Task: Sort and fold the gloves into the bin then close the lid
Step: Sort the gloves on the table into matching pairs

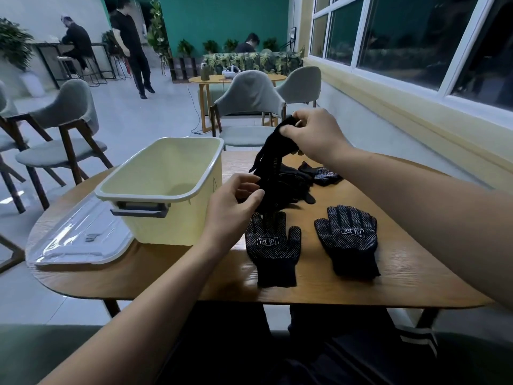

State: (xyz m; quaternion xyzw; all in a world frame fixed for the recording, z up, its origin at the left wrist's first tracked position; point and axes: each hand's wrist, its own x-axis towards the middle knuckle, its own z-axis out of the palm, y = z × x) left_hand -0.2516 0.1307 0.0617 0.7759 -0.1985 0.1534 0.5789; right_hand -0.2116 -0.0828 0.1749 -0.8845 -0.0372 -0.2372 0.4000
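A black dotted glove (273,159) hangs in the air above the table, stretched between both hands. My right hand (313,134) pinches its upper end, and my left hand (233,207) pinches its lower part. Two more black gloves lie flat, palm dots up, near the front edge: one (273,251) just below my left hand, the other (348,240) to its right. A small heap of gloves (311,176) lies behind them. The pale yellow bin (166,195) stands open on the table's left, with nothing visible inside it. Its clear lid (83,243) lies flat beside it.
The wooden table (402,273) has rounded corners, and my legs show under its near edge. Grey chairs (249,107) stand behind the table and to the left. People stand and sit far back in the room. Windows run along the right wall.
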